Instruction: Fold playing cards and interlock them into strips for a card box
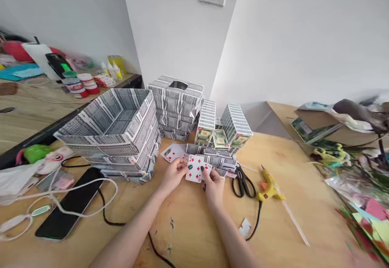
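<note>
Between my two hands is a six of diamonds playing card (194, 167), face up, with another red diamond card partly showing at its right side. My left hand (174, 175) pinches the left edge. On the right, my right hand (213, 186) grips the cards, thumb on top and fingers mostly hidden beneath. Loose playing cards (174, 150) lie face up just beyond my left hand. Behind the held cards sits a low stack of folded grey-patterned cards (219, 156), with boxed card decks (221, 138) standing behind it.
A grey card-built open box (133, 138) stands left, a taller one (178, 108) behind. Black scissors (243, 183) and a yellow glue gun (270, 189) lie right, with a torn card piece (244, 227) nearer. A phone (74, 207) and white cable (91, 214) lie left.
</note>
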Tool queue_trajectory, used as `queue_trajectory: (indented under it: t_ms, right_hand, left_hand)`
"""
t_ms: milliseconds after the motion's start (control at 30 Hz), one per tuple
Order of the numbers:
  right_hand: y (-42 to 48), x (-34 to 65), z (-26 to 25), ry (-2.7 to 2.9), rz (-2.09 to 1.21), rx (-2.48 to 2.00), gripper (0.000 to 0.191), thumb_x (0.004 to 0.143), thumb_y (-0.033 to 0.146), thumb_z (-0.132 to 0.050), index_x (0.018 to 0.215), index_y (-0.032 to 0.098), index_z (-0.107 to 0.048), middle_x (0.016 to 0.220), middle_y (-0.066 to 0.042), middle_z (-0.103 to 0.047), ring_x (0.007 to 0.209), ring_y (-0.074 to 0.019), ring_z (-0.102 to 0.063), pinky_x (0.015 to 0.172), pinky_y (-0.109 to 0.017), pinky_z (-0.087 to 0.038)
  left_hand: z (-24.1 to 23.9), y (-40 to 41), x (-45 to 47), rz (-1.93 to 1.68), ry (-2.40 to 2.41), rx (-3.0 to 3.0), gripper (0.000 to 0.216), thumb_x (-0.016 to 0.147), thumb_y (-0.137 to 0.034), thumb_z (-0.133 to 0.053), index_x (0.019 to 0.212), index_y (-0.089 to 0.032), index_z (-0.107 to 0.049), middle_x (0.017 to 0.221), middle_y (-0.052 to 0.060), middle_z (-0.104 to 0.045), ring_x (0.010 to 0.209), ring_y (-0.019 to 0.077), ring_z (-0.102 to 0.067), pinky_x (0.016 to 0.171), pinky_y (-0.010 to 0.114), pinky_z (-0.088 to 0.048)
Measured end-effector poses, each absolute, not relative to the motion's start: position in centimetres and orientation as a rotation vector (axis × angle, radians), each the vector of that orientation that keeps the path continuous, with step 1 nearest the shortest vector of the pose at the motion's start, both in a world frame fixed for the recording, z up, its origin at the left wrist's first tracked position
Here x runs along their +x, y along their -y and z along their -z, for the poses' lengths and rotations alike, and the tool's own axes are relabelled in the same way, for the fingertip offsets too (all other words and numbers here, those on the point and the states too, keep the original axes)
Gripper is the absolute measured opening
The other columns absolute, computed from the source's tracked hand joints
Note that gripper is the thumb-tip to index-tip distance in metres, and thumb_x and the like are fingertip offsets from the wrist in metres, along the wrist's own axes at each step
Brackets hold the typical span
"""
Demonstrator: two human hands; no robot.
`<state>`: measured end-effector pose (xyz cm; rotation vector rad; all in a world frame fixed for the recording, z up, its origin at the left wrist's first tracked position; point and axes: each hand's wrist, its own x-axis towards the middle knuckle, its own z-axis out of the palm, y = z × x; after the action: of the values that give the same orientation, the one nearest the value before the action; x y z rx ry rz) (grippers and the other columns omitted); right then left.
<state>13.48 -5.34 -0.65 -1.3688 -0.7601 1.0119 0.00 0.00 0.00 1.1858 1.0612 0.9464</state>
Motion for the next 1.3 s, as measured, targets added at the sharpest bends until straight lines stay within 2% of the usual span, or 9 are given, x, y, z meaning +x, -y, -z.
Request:
queue_trajectory:
  t_ms: [133,233,333,633,900,1100,1300]
  right_hand:
    - [5.2,13.8,0.8,0.836,-1.071,-1.378,0.037,0.070,0.053,-0.055,0.067,0.017,-0.050,0.050,0.005,-0.041,0.041,-0.0072,-0.030,0.039,-0.021,-0.024]
    - [5.1,14.0,0.9,0.919,-1.126,-1.377,0.039,0.072,0.056,-0.051,0.066,0.018,-0.048,0.048,0.006,-0.038,0.040,-0.0074,-0.030,0.038,-0.020,-0.024]
    - [4.9,14.5,1.0,0.990,-1.179,-1.368,0.039,0.074,0.056,-0.049,0.066,0.018,-0.046,0.047,0.007,-0.035,0.039,-0.0069,-0.028,0.037,-0.020,-0.022]
    - [4.5,15.5,1.2,1.051,-1.367,-1.289,0.037,0.074,0.054,-0.051,0.066,0.019,-0.042,0.047,0.009,-0.031,0.037,-0.0052,-0.026,0.036,-0.019,-0.021]
    - [4.5,15.6,1.3,1.096,-1.311,-1.319,0.036,0.071,0.053,-0.056,0.075,0.017,-0.050,0.048,0.008,-0.037,0.038,-0.0062,-0.031,0.036,-0.020,-0.025]
    - [4.6,15.7,1.5,1.119,-1.244,-1.355,0.038,0.072,0.055,-0.053,0.064,0.019,-0.043,0.046,0.007,-0.036,0.039,-0.0066,-0.030,0.037,-0.020,-0.023]
    - [4.7,15.5,1.6,1.095,-1.264,-1.342,0.040,0.074,0.057,-0.050,0.063,0.019,-0.040,0.047,0.007,-0.037,0.039,-0.0069,-0.029,0.036,-0.020,-0.023]
  left_hand:
    - [-0.6,-0.4,-0.6,-0.844,-1.015,1.169,0.024,0.066,-0.030,-0.060,0.084,-0.014,-0.060,0.072,0.002,-0.062,0.072,0.0158,-0.057,0.070,0.027,-0.044]
    - [-0.5,-0.5,-0.6,-0.847,-0.993,1.130,0.019,0.064,-0.031,-0.062,0.071,-0.014,-0.059,0.068,0.001,-0.061,0.067,0.0145,-0.056,0.066,0.026,-0.044]
    - [-0.2,-0.4,-0.4,-0.875,-0.976,1.099,0.021,0.063,-0.033,-0.064,0.067,-0.013,-0.057,0.064,0.000,-0.060,0.062,0.0131,-0.055,0.062,0.025,-0.044]
    - [-0.2,-0.8,-0.6,-0.874,-0.936,0.937,0.030,0.065,-0.035,-0.064,0.086,-0.013,-0.065,0.075,0.004,-0.067,0.069,0.0171,-0.061,0.066,0.030,-0.049]
    - [-0.2,-0.4,-0.4,-0.862,-1.018,0.963,0.024,0.063,-0.030,-0.067,0.079,-0.013,-0.067,0.066,0.003,-0.066,0.067,0.0173,-0.062,0.064,0.030,-0.051]
    - [-0.4,-0.4,-0.4,-0.852,-0.994,0.940,0.028,0.064,-0.029,-0.066,0.086,-0.012,-0.067,0.071,0.004,-0.068,0.063,0.0157,-0.062,0.061,0.029,-0.052]
    - [-0.5,-0.4,-0.5,-0.836,-0.991,0.923,0.029,0.063,-0.027,-0.067,0.089,-0.013,-0.067,0.074,0.004,-0.069,0.064,0.0160,-0.062,0.061,0.028,-0.052]
